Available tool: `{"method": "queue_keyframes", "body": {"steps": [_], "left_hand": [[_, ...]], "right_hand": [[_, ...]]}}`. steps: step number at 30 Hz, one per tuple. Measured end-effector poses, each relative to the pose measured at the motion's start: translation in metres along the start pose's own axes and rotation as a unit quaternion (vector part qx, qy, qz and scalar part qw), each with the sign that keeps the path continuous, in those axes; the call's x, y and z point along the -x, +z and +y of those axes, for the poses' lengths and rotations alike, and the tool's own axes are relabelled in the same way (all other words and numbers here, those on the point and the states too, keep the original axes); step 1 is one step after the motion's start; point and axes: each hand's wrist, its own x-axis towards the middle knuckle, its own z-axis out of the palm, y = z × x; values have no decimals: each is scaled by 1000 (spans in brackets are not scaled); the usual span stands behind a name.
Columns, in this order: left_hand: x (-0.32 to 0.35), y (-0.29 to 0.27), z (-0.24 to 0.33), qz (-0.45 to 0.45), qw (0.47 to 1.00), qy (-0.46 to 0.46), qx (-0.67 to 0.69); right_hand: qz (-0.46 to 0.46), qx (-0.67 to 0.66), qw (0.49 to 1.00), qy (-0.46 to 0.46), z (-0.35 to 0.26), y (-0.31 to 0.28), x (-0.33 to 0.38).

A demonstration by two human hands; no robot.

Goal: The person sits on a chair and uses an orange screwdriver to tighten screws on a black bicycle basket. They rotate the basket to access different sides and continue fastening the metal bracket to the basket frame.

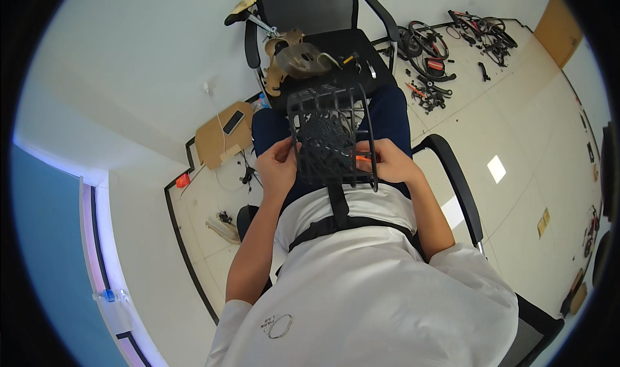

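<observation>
Black wire-mesh basket (330,134) is clamped by left hand (276,165) and right hand (387,160) at side rims; judged light, stiff, best held by frame.

A black mesh chair (310,5) stands ahead, its seat carrying a tan bicycle saddle (298,58) and small tools (361,63). Bicycle parts (452,44) lie scattered on the tiled floor (516,128). A cardboard piece (219,138) bears a phone (233,122).
</observation>
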Motion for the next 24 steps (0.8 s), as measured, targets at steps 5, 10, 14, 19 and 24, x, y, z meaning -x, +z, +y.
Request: {"method": "queue_keyframes", "body": {"steps": [5, 10, 14, 19, 24], "left_hand": [[-7, -14, -20, -104, 954, -53, 275], [-10, -21, -24, -145, 943, -70, 290], [-6, -16, 5, -141, 954, -78, 253], [-9, -16, 1, -128, 937, -133, 296], [-8, -16, 2, -133, 937, -131, 297]], "right_hand": [[19, 123, 992, -21, -49, -4, -2], [10, 197, 978, -62, -63, -6, -1], [13, 223, 973, -59, -71, -8, 4], [11, 225, 973, -59, -75, -9, 8], [15, 228, 972, -60, -74, -10, 11]]}}
